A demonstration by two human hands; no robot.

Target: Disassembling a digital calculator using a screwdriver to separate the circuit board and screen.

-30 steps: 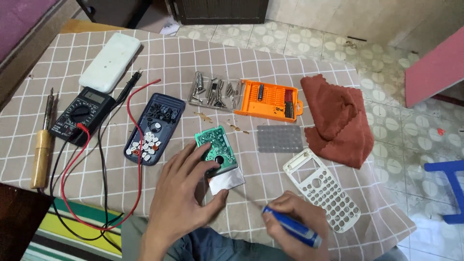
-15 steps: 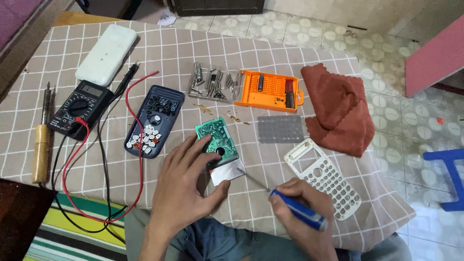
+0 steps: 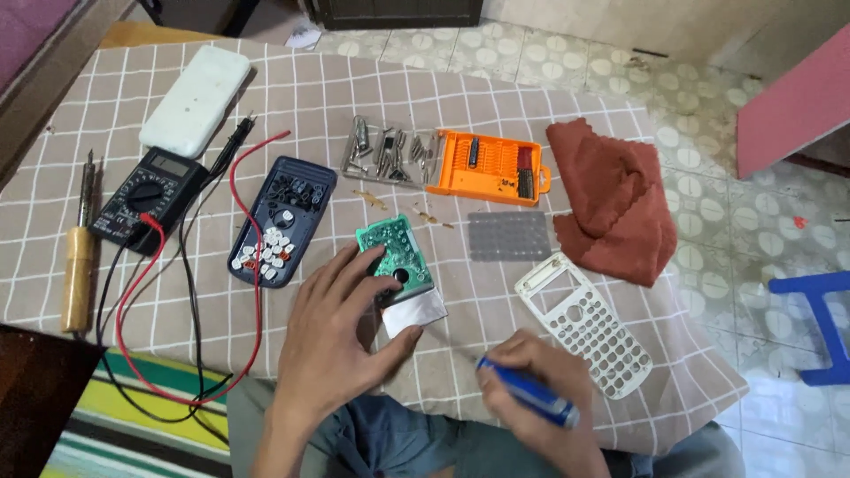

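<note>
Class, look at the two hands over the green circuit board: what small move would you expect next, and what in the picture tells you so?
Probably bringing the screwdriver tip onto the green circuit board. The left hand pins the board and its silvery display panel flat on the checked cloth, while the right hand grips a blue-handled screwdriver whose thin shaft points toward the board but seems to stop short of it.

The lower left of the circuit board is covered by the left hand. Most of the screwdriver handle is enclosed by the right hand, and its shaft is blurred. The stool is cut by the right edge. The bits in the orange case cannot be told apart.
</note>
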